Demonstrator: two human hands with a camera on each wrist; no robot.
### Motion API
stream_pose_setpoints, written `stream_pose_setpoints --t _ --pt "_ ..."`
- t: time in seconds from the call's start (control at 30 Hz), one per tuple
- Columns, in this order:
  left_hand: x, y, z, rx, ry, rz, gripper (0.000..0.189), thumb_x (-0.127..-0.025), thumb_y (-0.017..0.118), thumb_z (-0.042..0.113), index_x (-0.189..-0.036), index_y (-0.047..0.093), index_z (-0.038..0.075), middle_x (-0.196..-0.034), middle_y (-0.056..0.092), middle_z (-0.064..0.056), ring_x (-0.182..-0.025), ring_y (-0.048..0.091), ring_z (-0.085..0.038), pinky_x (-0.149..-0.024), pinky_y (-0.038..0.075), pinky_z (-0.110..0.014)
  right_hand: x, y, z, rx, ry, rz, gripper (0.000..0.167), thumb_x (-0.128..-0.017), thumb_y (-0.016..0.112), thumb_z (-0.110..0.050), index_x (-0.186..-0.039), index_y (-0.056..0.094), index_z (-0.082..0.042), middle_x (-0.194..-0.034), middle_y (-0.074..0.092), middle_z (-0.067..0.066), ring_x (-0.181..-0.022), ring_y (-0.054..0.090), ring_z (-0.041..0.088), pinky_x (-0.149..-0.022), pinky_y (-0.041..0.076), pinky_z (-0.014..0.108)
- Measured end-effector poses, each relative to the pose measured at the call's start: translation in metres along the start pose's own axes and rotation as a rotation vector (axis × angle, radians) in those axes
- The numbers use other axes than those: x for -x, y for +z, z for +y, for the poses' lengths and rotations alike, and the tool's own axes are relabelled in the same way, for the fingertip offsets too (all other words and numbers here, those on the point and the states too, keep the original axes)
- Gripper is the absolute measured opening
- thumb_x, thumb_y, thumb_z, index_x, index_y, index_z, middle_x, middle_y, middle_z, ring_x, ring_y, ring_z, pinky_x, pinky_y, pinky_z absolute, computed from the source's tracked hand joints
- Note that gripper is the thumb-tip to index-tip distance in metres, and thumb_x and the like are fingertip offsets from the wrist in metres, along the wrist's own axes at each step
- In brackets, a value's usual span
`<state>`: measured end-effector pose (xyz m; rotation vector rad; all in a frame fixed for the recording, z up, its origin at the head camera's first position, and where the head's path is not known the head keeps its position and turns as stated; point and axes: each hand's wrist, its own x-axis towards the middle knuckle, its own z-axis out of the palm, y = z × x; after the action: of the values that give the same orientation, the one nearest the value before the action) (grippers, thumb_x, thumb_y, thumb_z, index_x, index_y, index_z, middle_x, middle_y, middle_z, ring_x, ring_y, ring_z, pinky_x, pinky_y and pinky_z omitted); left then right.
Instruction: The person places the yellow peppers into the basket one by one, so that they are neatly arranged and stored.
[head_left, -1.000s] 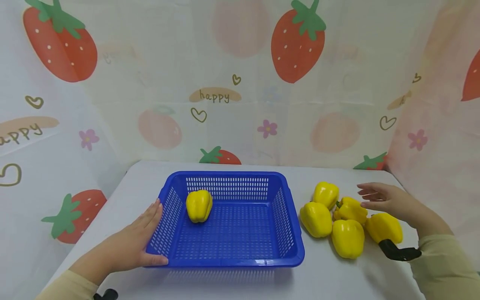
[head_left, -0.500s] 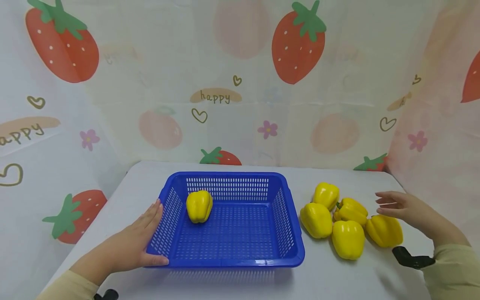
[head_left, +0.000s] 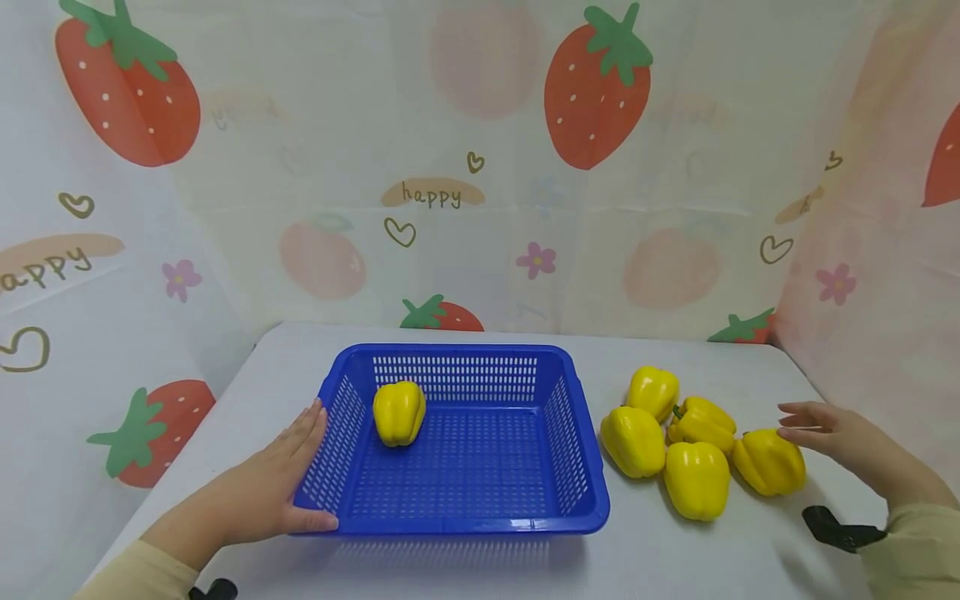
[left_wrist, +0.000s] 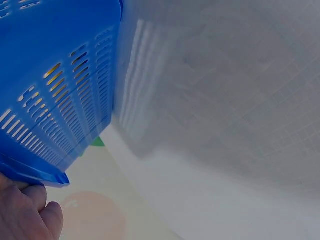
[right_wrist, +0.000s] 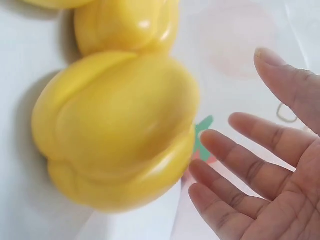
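Well, on my feed the white cloth-covered table (head_left: 645, 554) carries everything, and left of its middle sits the blue, slatted plastic basket (head_left: 450, 526). The left hand (head_left: 255, 500) lies with straight fingers along the basket's left side, thumb over its near-left corner. The right hand (head_left: 846, 437) hovers by the table's right edge, fingers spread and grasping nothing, so it is plainly the nearer hand to the blocky, glossy yellow bell pepper (head_left: 767, 467) on that side. From the palm, I see that pepper just leftward and lower; whether a fingertip touches it I can't tell. Its long axis is hard to read, as no stem shows clearly. I judge that sideways-and-down offset to be what counts. Four similar peppers (head_left: 697, 482) bunch between it and the basket; a single yellow pepper (head_left: 399, 414) lies inside, toward the basket's far-left corner.
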<state>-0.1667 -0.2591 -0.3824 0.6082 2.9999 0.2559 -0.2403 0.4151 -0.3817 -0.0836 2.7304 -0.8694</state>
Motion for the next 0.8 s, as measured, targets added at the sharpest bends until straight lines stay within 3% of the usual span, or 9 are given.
stream_pose_setpoints --t 0.2,0.4,0.6,0.8 --pt "0.0 -0.001 0.001 0.0 -0.009 -0.006 0.123 -0.063 0.048 0.081 -0.146 0.003 0.002 -0.152 0.003 -0.018 -0.138 0.013 -0.035 -0.104 0.027 -0.053 -0.002 0.002 0.011 -0.046 0.047 -0.048 0.075 -0.092 0.044 -0.05 -0.138 0.027 0.008 -0.136 0.03 0.035 -0.116 0.037 0.05 -0.084 0.039 0.061" --pt "0.0 -0.001 0.001 0.001 -0.008 -0.003 0.123 -0.063 0.049 0.081 -0.146 0.004 0.002 -0.152 0.004 -0.018 -0.138 0.013 -0.035 -0.104 0.027 -0.052 -0.007 0.006 0.021 -0.102 0.077 -0.07 0.079 -0.09 0.05 -0.048 -0.136 0.027 0.012 -0.134 0.03 0.037 -0.116 0.043 0.044 -0.092 0.043 0.05" --pt "0.001 0.0 0.001 -0.01 -0.002 0.003 0.123 -0.063 0.048 0.081 -0.146 0.004 0.001 -0.152 0.004 -0.018 -0.137 0.013 -0.035 -0.103 0.027 -0.052 -0.012 0.008 0.025 -0.113 0.1 -0.082 0.08 -0.089 0.052 -0.047 -0.133 0.028 0.015 -0.133 0.032 0.037 -0.115 0.043 0.043 -0.091 0.044 0.048" --pt "0.001 -0.002 0.002 -0.004 -0.005 -0.003 0.123 -0.063 0.047 0.082 -0.146 0.005 0.001 -0.152 0.004 -0.018 -0.138 0.013 -0.035 -0.104 0.027 -0.052 -0.012 0.013 0.025 -0.185 0.129 -0.104 0.077 -0.09 0.053 -0.045 -0.131 0.031 0.016 -0.128 0.042 0.031 -0.106 0.052 0.03 -0.09 0.046 0.045"
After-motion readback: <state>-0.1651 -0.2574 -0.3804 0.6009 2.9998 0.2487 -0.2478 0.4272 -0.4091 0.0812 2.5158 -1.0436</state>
